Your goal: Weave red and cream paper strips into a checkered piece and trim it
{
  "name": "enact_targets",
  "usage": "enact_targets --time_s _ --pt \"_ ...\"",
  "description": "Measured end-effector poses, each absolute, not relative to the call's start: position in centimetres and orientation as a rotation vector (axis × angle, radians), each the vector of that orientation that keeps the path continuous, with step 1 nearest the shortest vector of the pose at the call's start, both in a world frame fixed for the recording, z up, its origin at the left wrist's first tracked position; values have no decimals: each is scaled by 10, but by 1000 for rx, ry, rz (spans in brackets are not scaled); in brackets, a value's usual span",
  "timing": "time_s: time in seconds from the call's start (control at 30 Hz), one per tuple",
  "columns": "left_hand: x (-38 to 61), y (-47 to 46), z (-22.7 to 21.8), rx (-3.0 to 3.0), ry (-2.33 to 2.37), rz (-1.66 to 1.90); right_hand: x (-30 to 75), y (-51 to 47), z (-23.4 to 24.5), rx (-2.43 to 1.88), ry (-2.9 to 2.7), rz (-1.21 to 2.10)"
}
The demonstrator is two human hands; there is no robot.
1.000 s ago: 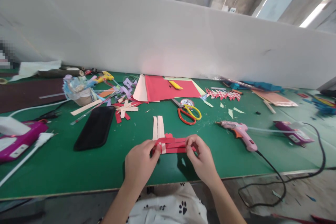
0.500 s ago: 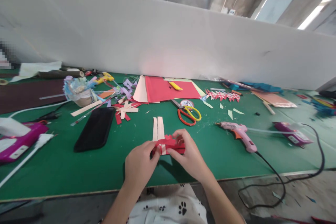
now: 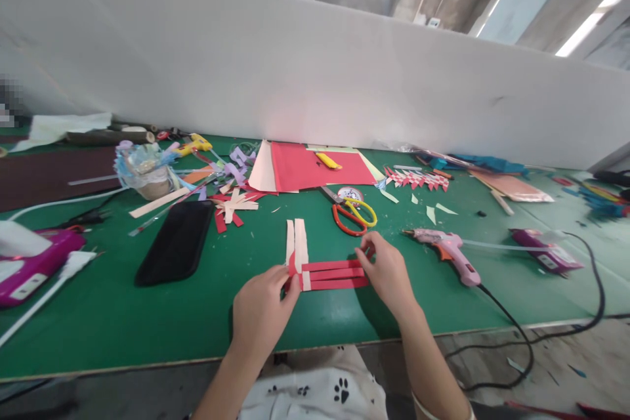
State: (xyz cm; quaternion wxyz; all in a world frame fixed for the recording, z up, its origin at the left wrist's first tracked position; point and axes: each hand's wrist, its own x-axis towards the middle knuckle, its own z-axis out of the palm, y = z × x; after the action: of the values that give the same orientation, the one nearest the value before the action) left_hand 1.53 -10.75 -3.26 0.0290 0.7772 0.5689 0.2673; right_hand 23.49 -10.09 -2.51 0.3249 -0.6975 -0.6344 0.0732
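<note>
Several red paper strips (image 3: 337,273) run sideways between my hands, crossed at their left end by pale cream paper strips (image 3: 300,243) that stretch away from me. My left hand (image 3: 266,305) pinches the crossing, its thumb and fingers closed on the paper. At the right, my right hand (image 3: 386,272) has thumb and fingertips closed on the free ends of the red strips. Just behind the woven piece lie scissors (image 3: 350,218) with one red and one yellow handle loop.
A black phone (image 3: 174,243) lies to the left, near a pile of paper strips (image 3: 235,205). A pink glue gun (image 3: 450,251) with its cord rests at the right. Red paper sheets (image 3: 300,167) carry a yellow cutter (image 3: 328,161) at the back, before a white partition (image 3: 315,79).
My right hand has moved right, and the red strips that were bunched up are now drawn out straight. My left hand has stayed on the crossing.
</note>
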Motion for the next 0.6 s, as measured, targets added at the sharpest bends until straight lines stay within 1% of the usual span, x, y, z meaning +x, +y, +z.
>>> enact_targets --time_s 0.4,0.6 --pt "15 -108 -32 2375 1756 803 280 -126 -37 -1826 -1483 352" --pt "15 -108 -31 2401 1746 818 296 -131 -44 -1821 -1357 301"
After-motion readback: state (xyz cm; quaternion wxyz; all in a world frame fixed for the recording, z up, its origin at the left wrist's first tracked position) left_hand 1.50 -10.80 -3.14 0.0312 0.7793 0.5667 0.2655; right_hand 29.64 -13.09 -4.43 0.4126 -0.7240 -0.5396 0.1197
